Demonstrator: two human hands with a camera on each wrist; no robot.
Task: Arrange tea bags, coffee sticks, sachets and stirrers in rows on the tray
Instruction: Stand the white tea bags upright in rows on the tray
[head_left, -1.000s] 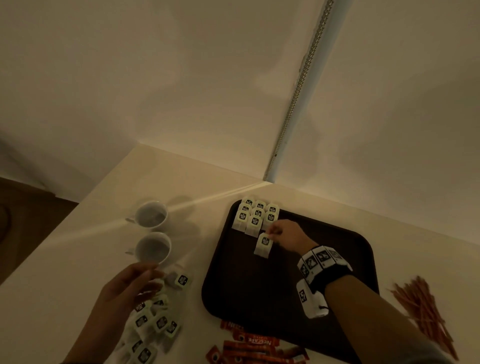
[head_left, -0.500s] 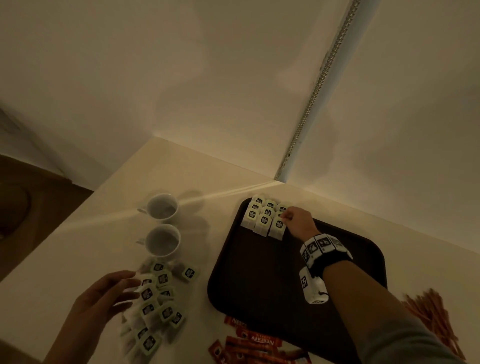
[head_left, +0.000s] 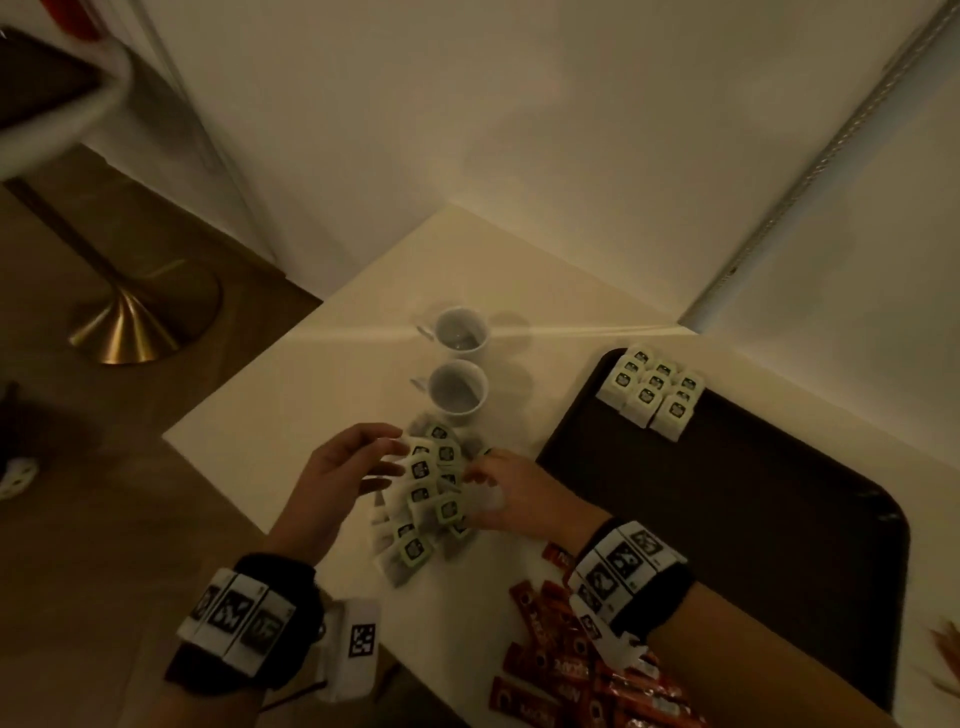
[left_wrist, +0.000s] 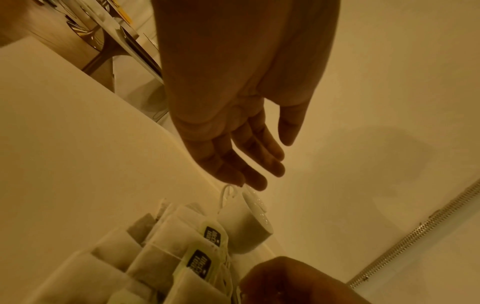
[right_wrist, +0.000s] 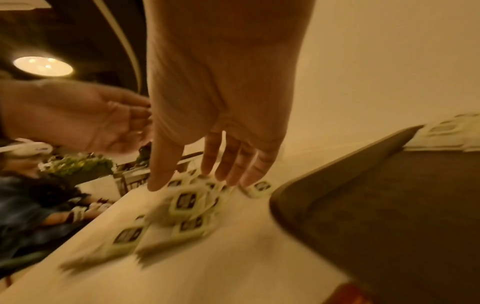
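A loose pile of tea bags (head_left: 427, 499) with green-edged tags lies on the white table left of the dark brown tray (head_left: 727, 519). Several tea bags (head_left: 649, 392) stand in neat rows in the tray's far left corner. My left hand (head_left: 358, 462) hovers at the pile's left edge, fingers straight, holding nothing; the left wrist view shows its fingers (left_wrist: 249, 164) spread above the pile (left_wrist: 166, 253). My right hand (head_left: 498, 488) reaches over the pile's right side, its straight fingers (right_wrist: 233, 164) just above the blurred tea bags (right_wrist: 182, 203). Red coffee sticks (head_left: 550, 644) lie near the table's front.
Two white cups (head_left: 460, 389) stand just behind the pile, one (head_left: 462, 332) farther back. The table's left edge runs close to my left hand. A wall closes the far side. A stool's brass base (head_left: 135, 322) stands on the floor to the left.
My right hand has left the rows on the tray and come back left to the loose pile. My left hand has shifted closer to the pile. The view has swung left.
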